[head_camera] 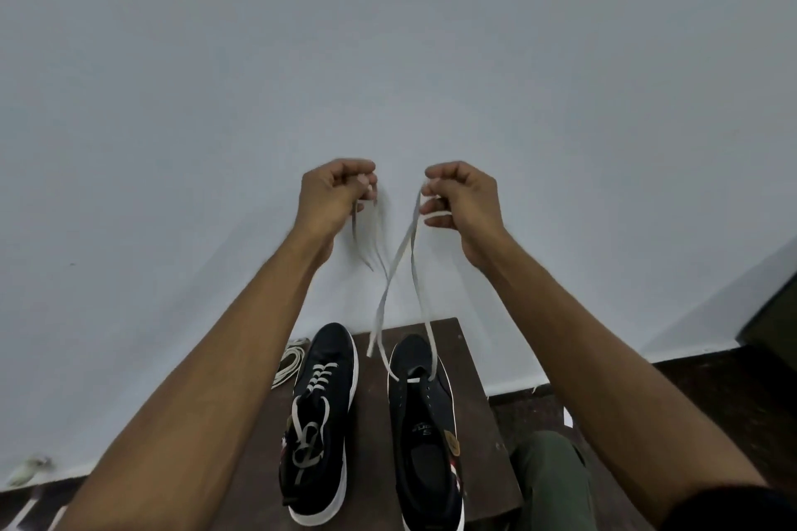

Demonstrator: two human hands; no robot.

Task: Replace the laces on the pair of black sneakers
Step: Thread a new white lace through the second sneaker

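Two black sneakers with white soles stand side by side on a small dark wooden stool [468, 362]. The left sneaker [321, 423] is fully laced in grey and tied. The right sneaker [425, 423] has a pale lace [405, 254] threaded only through its eyelets nearest the toe. Both ends of that lace rise and cross in the air. My left hand [334, 196] pinches one end high above the shoes. My right hand [463, 203] holds the other end, with the lace wrapped round its fingers.
A coiled spare lace [289, 362] lies at the stool's far left corner beside the left sneaker. A pale wall [388, 56] fills the background. A knee in green trousers [547, 483] sits to the right of the stool, on a dark floor.
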